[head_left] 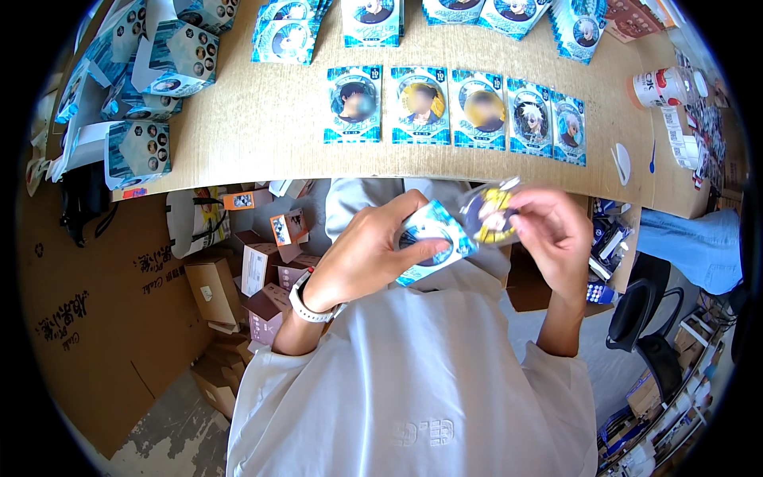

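Over my lap, just off the table's front edge, my left hand (367,245) grips a blue-and-white printed card (450,230), its thumb pressed flat across the front. My right hand (561,237) pinches a round character badge (488,216) with yellow and dark colours and a clear-looking rim. The badge is slightly blurred and sits close beside the card's right corner; whether the two touch I cannot tell. On the table ahead, a row of several blue cards with round character pictures (420,135) lies face up.
Stacks of similar cards (370,36) line the table's far side. Opened blue display boxes (137,163) crowd the left end. A bottle (658,87), a white oval piece (623,164) and a blue stick (652,157) lie right. Cartons (214,290) stand below left; a black chair (648,306) is right.
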The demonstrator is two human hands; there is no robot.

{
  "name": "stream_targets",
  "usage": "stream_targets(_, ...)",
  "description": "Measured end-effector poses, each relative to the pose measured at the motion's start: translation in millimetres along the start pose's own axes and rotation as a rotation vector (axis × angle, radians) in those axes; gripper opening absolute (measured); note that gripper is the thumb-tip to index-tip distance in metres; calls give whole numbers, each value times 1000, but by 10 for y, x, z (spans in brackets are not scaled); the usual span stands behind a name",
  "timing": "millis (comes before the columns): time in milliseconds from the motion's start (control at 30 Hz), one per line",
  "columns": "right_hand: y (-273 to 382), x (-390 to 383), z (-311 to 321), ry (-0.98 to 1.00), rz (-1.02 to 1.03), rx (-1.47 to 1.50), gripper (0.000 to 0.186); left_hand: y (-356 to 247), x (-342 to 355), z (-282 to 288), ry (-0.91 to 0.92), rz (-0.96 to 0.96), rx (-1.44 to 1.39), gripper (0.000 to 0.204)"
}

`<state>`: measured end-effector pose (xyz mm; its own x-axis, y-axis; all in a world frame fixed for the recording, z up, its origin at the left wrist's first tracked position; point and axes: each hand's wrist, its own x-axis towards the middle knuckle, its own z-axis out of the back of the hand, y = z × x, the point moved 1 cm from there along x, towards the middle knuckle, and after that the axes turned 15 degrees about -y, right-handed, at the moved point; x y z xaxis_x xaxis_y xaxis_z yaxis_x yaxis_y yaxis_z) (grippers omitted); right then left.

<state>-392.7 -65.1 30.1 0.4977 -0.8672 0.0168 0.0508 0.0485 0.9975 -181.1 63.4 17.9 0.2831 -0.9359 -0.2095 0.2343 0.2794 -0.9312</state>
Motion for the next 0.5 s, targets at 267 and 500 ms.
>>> stream_targets(267, 41, -27, -82, -94, 34, 33, 26, 89, 6, -112, -191, 84, -283, 31)
stream_targets(500, -2, -17, -425, -50, 189, -200, 30, 69, 5, -265, -133, 129, -682, 32)
